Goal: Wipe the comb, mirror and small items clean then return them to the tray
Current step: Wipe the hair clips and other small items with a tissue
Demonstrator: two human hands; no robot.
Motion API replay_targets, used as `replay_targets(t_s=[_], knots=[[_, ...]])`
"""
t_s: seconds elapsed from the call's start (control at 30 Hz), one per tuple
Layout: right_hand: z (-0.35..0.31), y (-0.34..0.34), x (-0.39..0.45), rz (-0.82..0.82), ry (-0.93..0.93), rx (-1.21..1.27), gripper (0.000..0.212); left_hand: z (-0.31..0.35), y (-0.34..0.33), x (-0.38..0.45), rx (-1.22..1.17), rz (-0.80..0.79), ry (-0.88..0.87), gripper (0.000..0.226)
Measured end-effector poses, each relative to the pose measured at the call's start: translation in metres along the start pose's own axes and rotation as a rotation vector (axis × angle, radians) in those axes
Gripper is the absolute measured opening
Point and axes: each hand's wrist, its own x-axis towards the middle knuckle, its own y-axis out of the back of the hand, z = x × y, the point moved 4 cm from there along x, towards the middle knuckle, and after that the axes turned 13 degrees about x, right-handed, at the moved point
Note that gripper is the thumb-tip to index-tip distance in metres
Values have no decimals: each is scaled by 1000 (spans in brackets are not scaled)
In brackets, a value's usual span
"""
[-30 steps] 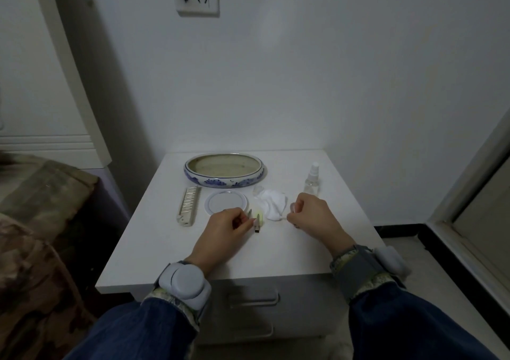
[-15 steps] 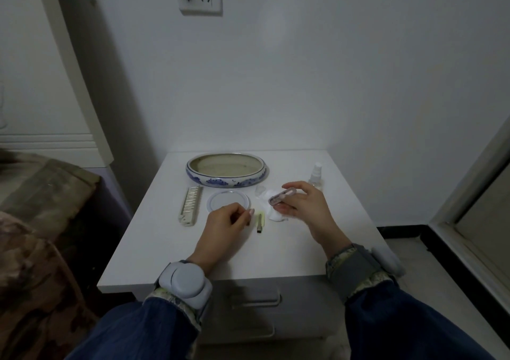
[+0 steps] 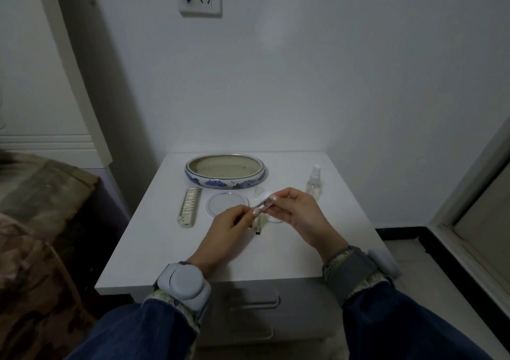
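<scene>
Pink clip, both hands' grip, above table

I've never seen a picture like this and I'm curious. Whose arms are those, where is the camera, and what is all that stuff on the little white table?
The camera sits on a person's head and looks down, so you see their own two arms. There is only this one view. The left hand and the right hand together pinch a small pinkish item above the white table. I cannot tell exactly what it is. On the table lie a comb, a round mirror, a blue and white tray, a little spray bottle, a white wipe mostly hidden by the hands, and a small greenish item. The grey bands on the wrists are worn gadgets.
</scene>
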Motion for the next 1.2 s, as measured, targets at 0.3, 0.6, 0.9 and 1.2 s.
replay_targets(t_s=[0.3, 0.6, 0.9, 1.2], knots=[[1, 0, 0, 12, -28, -22, 6, 2, -2, -3, 5, -43, -29, 39], [-37, 33, -11, 658, 724, -409, 20, -7, 0, 1, -50, 34, -8, 36], [-14, 47, 13, 546, 400, -475, 60, -8, 4, -1, -12, 49, -13, 37], [-14, 43, 9, 531, 383, -449, 45, -9, 4, 0, -13, 69, 23, 38]])
